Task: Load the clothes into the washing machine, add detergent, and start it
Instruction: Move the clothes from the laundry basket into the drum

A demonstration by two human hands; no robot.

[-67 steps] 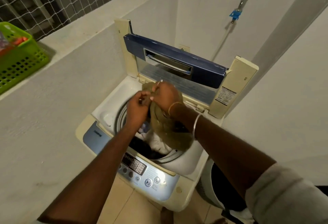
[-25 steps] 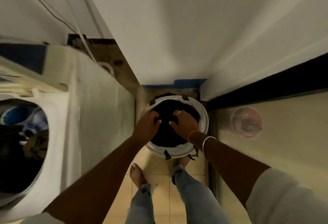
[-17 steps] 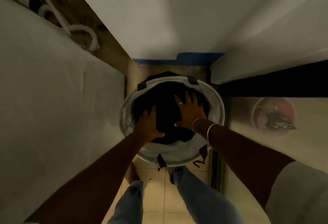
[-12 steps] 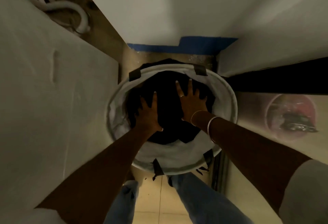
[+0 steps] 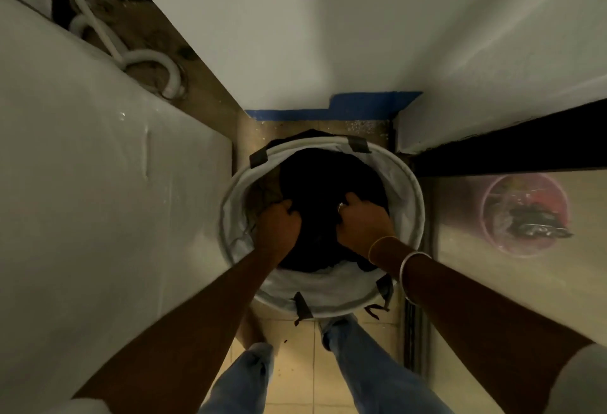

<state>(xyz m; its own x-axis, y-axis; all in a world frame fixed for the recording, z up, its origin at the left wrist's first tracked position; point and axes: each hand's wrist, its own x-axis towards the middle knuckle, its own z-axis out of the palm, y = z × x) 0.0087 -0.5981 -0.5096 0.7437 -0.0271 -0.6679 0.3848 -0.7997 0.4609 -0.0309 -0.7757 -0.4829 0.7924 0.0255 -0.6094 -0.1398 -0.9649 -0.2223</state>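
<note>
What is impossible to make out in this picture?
Head view:
Fingertips of left hand and right hand: buried in the dark clothes.
Number of garments in the laundry basket: one dim black mass.
Drum of the washing machine: cut off by left edge.
Contents of the pink bucket: blurred.

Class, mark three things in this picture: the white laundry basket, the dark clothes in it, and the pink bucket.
white laundry basket (image 5: pixel 328 287), head view, near inner wall.
dark clothes (image 5: pixel 325 183), head view, middle of the pile.
pink bucket (image 5: pixel 494 206), head view, left inner wall.
</note>
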